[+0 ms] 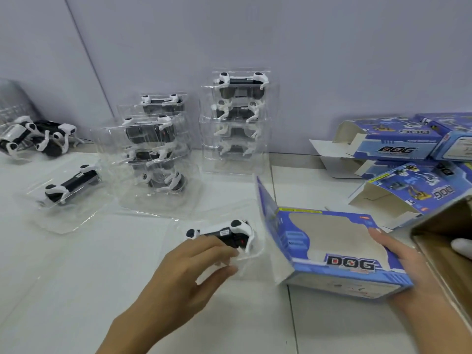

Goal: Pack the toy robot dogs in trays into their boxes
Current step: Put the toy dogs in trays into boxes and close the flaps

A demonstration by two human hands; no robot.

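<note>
The toy robot dog [224,236] you were reaching for sat in its clear plastic tray [251,254] on the white tabletop [76,277], just left of the blue window box [339,254]. That tray looked thin and glossy, so I judged it light, slippery and quick to flex or crackle under a squeeze. The dog itself seemed stiff, but its slim white legs looked like the parts most likely to snap or pop out of the moulded seat. The safer hold, as I read it, was on the tray's flat rim at the near edge, not on the legs.

Your left hand [194,272] came in from below, wrist low, fingers curled over the near side of the dog with the thumb [224,272] stretched toward the tray's rim. The grip was partly closed around the dog and tray, but whether it had truly pinched them I could not tell.

Your right hand [398,259] held the box by its right end, fingers laid over the top panel, keeping it tilted with the open flap [265,213] standing up toward the dog. The box was empty, its window showing bare card inside.

Behind, two stacks of trayed dogs [237,118] stood by the wall, another trayed dog [69,185] lay to the left, and more open boxes [398,141] lay at right.
</note>
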